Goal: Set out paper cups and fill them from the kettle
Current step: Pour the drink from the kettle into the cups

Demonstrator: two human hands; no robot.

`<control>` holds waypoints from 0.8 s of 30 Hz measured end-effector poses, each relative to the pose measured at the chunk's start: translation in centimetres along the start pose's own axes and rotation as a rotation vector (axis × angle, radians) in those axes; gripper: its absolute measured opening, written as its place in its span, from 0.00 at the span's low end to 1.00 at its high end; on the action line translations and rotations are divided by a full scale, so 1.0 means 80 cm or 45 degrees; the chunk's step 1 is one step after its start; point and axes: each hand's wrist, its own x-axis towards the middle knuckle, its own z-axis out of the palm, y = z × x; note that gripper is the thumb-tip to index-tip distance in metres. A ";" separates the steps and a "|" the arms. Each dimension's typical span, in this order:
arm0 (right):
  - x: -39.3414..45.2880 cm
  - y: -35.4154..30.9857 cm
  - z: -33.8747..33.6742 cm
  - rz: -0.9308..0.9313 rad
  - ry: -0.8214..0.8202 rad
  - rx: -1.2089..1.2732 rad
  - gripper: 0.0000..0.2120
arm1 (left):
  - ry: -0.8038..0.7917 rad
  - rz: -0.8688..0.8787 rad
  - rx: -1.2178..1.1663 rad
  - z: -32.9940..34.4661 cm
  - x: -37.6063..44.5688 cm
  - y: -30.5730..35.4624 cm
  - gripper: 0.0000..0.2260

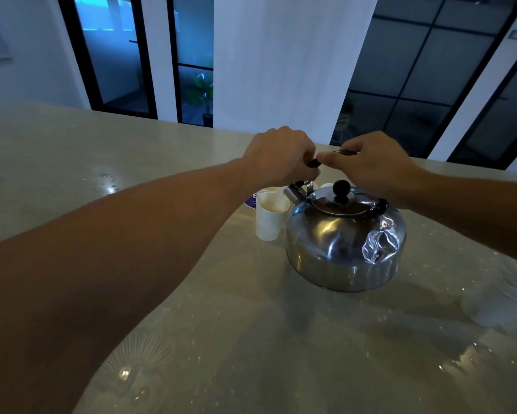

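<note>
- Paper cups are found already set out on the desk (pixel 71 150): one white paper cup (pixel 269 217) stands upright at roughly 9 o'clock of the kettle (pixel 345 239), just beside its body.
- More cup rims (pixel 326 185) are partly seen behind the spout (pixel 296 191), at about 11 o'clock of the kettle; their number cannot be told, as they are hidden by the hands.
- Whether the near cup holds any liquid cannot be told; its inside reads pale and unclear.
- The kettle is seen resting flat on the desk, lid (pixel 341 204) seated, black knob (pixel 341 188) on top. Pouring is judged not yet in progress; filling is judged to remain outstanding.
- The left hand (pixel 281 158) is curled tightly round the dark handle (pixel 313 162) above the kettle, at its spout end.
- The right hand (pixel 370 167) is likewise closed on the same handle, thumb laid along it, at the rear end.
- Both hands are judged to be in a lifting grip.
- A purple label (pixel 251 201) is partly seen behind the near cup, at 10 o'clock of the kettle.
- Wet patches (pixel 109 182) are noted on the desk at far left.
</note>
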 end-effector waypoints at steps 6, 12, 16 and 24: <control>-0.033 0.020 0.000 0.013 0.180 0.173 0.26 | 0.005 0.127 0.066 -0.011 -0.004 0.021 0.09; -0.068 0.040 -0.010 0.067 0.194 0.248 0.25 | -0.049 0.234 0.130 -0.006 -0.017 0.050 0.10; -0.095 0.057 -0.015 0.106 0.175 0.251 0.24 | -0.114 0.283 0.172 0.002 -0.030 0.078 0.11; -0.147 0.094 -0.021 0.128 0.160 0.310 0.25 | -0.226 0.385 0.153 0.018 -0.055 0.122 0.13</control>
